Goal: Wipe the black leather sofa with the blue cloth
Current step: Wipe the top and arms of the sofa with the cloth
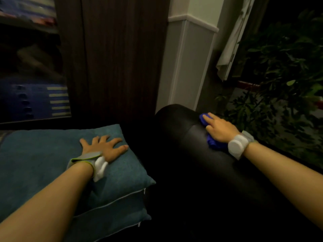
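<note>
The soft, light crumpled blue cloth [212, 143] lies on the rounded black leather sofa arm [183, 137], pinned flat under the right hand [217, 129], fingers straight, nothing gripped. Left of that arm, the left hand [103, 147] rests spread on 1 teal fabric cushion [43, 163]. Leather looks slippery; palm pressure should suffice.
</note>
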Demonstrator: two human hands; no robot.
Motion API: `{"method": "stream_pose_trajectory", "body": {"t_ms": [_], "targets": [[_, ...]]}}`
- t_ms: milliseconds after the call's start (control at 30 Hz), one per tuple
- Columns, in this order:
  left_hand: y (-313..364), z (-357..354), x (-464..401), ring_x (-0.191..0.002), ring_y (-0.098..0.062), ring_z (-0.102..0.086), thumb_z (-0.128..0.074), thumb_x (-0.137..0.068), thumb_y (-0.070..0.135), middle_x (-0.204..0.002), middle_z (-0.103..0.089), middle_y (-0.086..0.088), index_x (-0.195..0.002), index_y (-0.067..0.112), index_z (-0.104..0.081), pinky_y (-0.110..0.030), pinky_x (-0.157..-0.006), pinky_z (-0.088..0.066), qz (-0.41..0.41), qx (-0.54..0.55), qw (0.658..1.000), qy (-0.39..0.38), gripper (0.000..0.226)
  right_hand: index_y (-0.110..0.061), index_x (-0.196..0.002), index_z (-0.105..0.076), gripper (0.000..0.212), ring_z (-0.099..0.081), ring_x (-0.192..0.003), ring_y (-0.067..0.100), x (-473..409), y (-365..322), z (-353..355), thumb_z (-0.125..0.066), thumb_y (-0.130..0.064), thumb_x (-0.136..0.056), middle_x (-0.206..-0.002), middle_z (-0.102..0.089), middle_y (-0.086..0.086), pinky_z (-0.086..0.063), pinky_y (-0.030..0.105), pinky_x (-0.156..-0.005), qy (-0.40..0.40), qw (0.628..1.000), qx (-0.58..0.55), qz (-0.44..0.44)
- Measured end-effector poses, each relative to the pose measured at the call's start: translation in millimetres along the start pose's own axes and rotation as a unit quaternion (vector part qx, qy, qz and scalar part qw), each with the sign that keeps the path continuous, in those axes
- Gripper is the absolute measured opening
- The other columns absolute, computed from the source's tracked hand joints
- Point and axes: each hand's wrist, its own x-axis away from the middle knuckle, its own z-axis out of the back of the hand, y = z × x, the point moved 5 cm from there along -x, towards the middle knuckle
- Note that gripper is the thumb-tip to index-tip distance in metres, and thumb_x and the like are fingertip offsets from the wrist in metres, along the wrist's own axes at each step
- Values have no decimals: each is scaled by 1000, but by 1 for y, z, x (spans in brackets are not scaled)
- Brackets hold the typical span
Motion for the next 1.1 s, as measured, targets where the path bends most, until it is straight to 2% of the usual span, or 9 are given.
{"method": "stream_pose_trajectory", "body": {"t_ms": [100,167,300,467,600,767,900,1000,1100], "targets": [[9,17,0,-149,-31,-13,-10,-62,97,-163,-17,8,-143,60,-24,-74,-107,2,-13,14,1000,-8,90,-10,-139,-44,43,-44,-129,38,-16,13,14,-36,-28,-101,-145,-41,17,-38,42,-104,16,995,-26,-96],[19,37,8,-147,-32,-18,-27,-73,90,-161,-24,5,-142,55,-33,-74,-108,-6,-30,-5,999,9,77,-7,-128,-50,37,-46,-122,39,-25,-10,11,-39,-26,-98,-136,-46,19,-41,44,-101,33,995,-20,-92],[48,72,41,-138,-31,-33,-46,-92,60,-149,-42,0,-133,41,-51,-60,-108,-25,-54,-10,994,97,46,-4,-142,-38,54,-34,-133,41,-17,-76,-11,-43,-28,-94,-150,-32,22,-31,46,-111,108,991,79,26],[80,60,106,-121,-26,-45,-43,-92,52,-128,-53,-1,-123,32,-59,-41,-93,-38,-97,-89,968,212,41,-11,-152,-28,58,-5,-149,35,30,-129,-64,-40,-26,-96,-163,-9,12,-3,46,-121,89,950,182,239],[83,34,140,-136,-31,-29,-39,-91,63,-154,-29,-6,-141,30,-42,-47,-102,-30,-115,-164,963,180,59,-20,-151,-33,52,-4,-151,27,60,-130,-99,-37,-22,-99,-164,-9,4,-2,41,-120,26,907,238,347],[67,12,166,-145,-41,-11,-37,-75,87,-164,-4,-8,-152,38,-11,-66,-102,-19,-55,-174,965,189,95,-28,-153,-25,66,-8,-150,26,31,-93,-51,-49,-32,-92,-164,-11,2,-1,47,-119,116,951,188,216],[41,-11,171,-146,-49,10,-61,-46,91,-162,21,-12,-149,40,25,-79,-99,2,-74,-151,973,159,144,-20,-155,-18,64,-5,-149,34,11,-79,-34,-43,-34,-97,-163,-7,9,-4,48,-120,92,980,134,114],[31,-30,176,-143,-59,1,-87,-16,70,-163,9,-19,-156,39,1,-83,-94,12,-127,-209,961,130,168,-14,-155,-17,63,0,-149,38,18,-103,-49,-39,-32,-99,-163,-3,13,-6,49,-120,99,973,157,138],[25,-37,170,-143,-58,-9,-95,-40,44,-163,-7,-19,-156,38,-10,-84,-97,-10,-126,-231,948,176,144,-14,-155,-17,60,4,-150,35,31,-129,-66,-37,-30,-100,-164,-1,11,-1,48,-121,100,960,183,186]]}}
